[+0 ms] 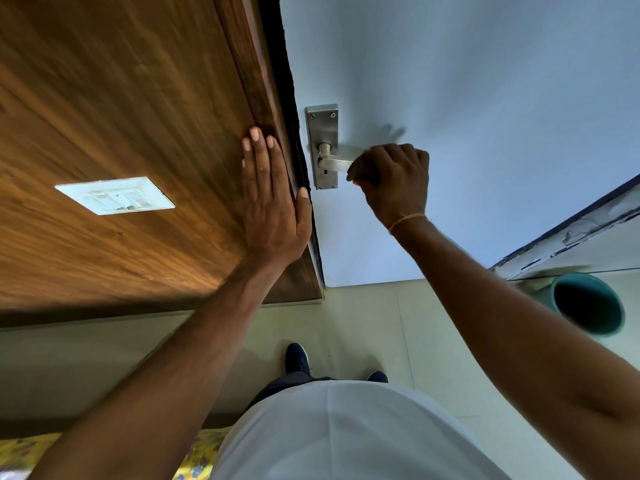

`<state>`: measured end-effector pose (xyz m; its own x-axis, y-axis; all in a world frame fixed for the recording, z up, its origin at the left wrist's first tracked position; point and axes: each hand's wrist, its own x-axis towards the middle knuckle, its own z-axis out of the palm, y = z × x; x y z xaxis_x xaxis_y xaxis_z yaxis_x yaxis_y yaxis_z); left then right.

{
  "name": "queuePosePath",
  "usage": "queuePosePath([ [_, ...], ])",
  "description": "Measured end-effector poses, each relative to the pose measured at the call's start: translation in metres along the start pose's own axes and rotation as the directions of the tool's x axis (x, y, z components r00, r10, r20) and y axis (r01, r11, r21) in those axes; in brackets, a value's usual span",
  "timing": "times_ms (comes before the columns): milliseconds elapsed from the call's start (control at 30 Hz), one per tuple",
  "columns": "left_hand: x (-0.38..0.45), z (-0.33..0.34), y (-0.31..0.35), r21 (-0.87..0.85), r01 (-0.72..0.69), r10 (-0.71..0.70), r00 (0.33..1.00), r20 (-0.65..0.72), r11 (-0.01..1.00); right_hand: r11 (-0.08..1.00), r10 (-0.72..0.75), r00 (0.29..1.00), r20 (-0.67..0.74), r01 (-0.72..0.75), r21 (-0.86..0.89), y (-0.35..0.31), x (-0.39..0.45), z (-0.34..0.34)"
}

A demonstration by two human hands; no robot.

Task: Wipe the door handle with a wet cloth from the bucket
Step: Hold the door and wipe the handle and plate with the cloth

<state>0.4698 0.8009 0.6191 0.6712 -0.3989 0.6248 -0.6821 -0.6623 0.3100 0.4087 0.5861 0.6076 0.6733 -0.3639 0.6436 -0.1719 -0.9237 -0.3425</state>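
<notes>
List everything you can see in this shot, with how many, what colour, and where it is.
door: one, pale blue, upper right
door handle: one, silver lever on a silver backplate, at the door's left edge
wooden wall panel: one, brown, left
switch plate: one, white, on the panel
bucket: one, teal, on the floor at right
floor: pale tile, below the door
fabric: yellow patterned, bottom left
shoes: two, dark blue, on the floor
shirt: white, bottom centre
left hand: flat on the panel
right hand: curled round the lever's end; no cloth visible
</notes>
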Motion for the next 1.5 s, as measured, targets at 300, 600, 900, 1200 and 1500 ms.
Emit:
queuePosePath([
  [300,0.000,0.005,-0.002,-0.004,-0.009,0.009,1.000,-0.009,1.000,0.992,-0.114,0.992,0.050,0.116,-0.040,-0.059,0.019,0.017],
  [600,0.001,0.008,0.000,-0.010,0.000,-0.001,1.000,-0.028,1.000,1.000,-0.008,0.997,0.078,0.008,-0.009,0.005,0.009,0.001],
  [900,0.001,0.010,-0.001,0.002,-0.007,0.007,0.999,-0.039,1.000,0.990,-0.140,0.987,0.073,0.139,0.016,-0.044,0.018,0.018],
  [1200,0.001,0.008,0.001,0.003,-0.003,0.003,0.999,-0.036,1.000,0.928,0.227,0.956,0.187,-0.271,0.258,0.020,0.001,0.004],
  [1500,0.001,0.008,0.003,-0.001,-0.012,0.012,1.000,-0.029,1.000,0.080,0.620,0.561,0.549,-0.740,0.667,0.013,-0.007,-0.007],
])
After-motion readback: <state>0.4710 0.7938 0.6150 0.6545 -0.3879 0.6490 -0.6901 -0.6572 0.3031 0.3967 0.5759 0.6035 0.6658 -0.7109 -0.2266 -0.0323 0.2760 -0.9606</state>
